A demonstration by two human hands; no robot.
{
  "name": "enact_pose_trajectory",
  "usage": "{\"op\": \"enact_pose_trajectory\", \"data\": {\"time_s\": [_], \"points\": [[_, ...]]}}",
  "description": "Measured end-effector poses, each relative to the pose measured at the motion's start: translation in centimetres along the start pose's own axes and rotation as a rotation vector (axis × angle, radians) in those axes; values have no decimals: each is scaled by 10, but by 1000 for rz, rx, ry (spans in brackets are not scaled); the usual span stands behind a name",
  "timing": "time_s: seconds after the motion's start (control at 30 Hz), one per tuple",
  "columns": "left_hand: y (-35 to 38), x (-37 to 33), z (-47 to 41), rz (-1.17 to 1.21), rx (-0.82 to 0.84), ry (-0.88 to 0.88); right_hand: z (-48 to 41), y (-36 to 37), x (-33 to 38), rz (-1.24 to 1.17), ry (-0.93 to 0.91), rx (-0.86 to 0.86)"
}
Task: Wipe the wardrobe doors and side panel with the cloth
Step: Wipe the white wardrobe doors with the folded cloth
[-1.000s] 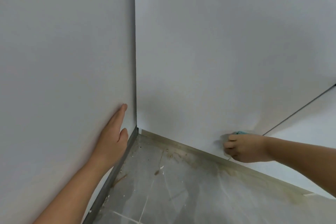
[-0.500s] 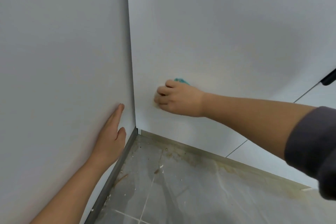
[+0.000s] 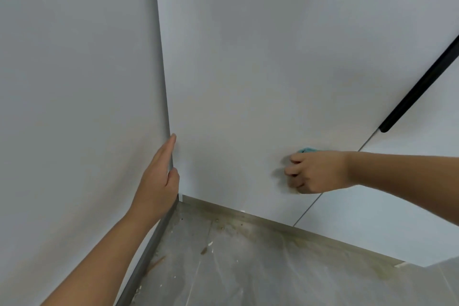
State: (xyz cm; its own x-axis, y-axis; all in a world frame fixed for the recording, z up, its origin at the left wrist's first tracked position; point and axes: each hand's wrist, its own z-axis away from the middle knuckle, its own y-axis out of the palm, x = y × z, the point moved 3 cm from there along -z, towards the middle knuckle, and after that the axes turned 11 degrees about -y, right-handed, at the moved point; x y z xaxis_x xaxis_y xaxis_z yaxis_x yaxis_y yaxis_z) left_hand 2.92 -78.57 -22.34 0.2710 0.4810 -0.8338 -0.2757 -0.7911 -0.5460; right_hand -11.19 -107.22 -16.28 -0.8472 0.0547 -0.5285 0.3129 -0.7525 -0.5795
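Nearest: floor (image 3: 248, 268), grey, under what looks like a thin clear film, with brown stains and white flecks. Staining is heaviest along the plinth strip (image 3: 273, 221) that runs right from the foot of the corner seam (image 3: 162, 77). A grey skirting (image 3: 149, 251) runs toward the camera from the same foot.

Left hand (image 3: 159, 181): flat against the pale surface (image 3: 74, 94) left of the seam. Its fingers are straight and close together, the longest fingertip reaches the seam itself, and the thumb lies alongside just above the seam's foot. It holds nothing. Cannot tell whether this surface is a wall or the wardrobe's side panel.

Right hand (image 3: 315, 171): well right of the seam, at about the height of the left hand. Its fingers are curled into a fist round the cloth (image 3: 308, 150), knuckles toward the seam. Only a small teal corner of the cloth shows, above the index finger. The fist is against the lower part of the wardrobe door (image 3: 248, 69), which starts at the seam.

Just right of that fist, a thin dark gap (image 3: 330, 185) slants up and away from the seam. Past it lies the second door (image 3: 397, 206).

Farthest from the seam, up the line of the gap: a long black handle (image 3: 419, 87), lower end rounded.
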Motion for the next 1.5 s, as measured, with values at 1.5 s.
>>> {"op": "enact_pose_trajectory", "data": {"time_s": [1.5], "points": [[86, -135, -20, -656, -314, 862, -37, 64, 86, -194, 788, -388]]}}
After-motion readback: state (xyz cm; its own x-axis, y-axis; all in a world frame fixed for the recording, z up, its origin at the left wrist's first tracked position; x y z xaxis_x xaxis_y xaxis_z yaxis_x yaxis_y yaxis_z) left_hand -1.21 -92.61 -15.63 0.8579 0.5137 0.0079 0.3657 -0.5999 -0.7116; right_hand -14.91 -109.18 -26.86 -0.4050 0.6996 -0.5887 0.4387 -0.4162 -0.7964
